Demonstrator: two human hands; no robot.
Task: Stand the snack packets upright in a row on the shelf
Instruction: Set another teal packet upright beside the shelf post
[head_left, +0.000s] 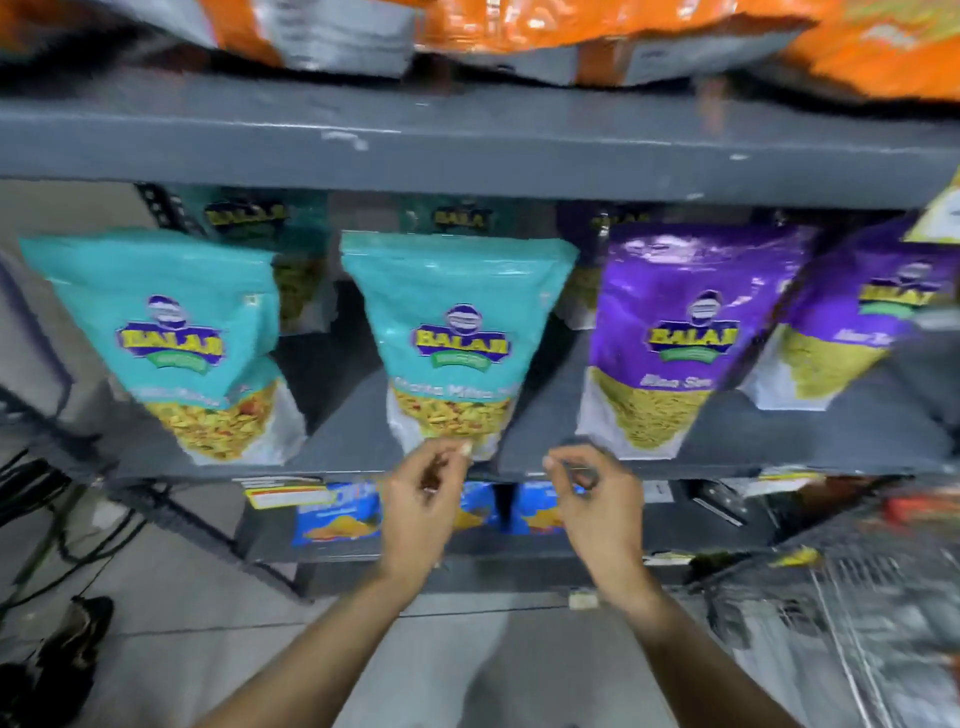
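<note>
On the grey middle shelf (779, 447) stand snack packets upright in a row: a teal packet (171, 332) at the left, a second teal packet (457, 332) in the middle, a purple packet (680, 332) to its right and another purple packet (857, 322) leaning at the far right. More packets stand behind them. My left hand (421, 499) hovers just below the middle teal packet's bottom edge, fingers loosely curled, holding nothing. Beside it, my right hand (597, 499) is at the shelf's front edge, fingers also curled and empty.
Orange packets (571, 26) lie on the shelf above. Blue packets (337, 514) sit on the lower shelf behind my hands. A wire basket (857, 623) is at the lower right. Cables and a dark shoe (72, 639) lie on the tiled floor at the left.
</note>
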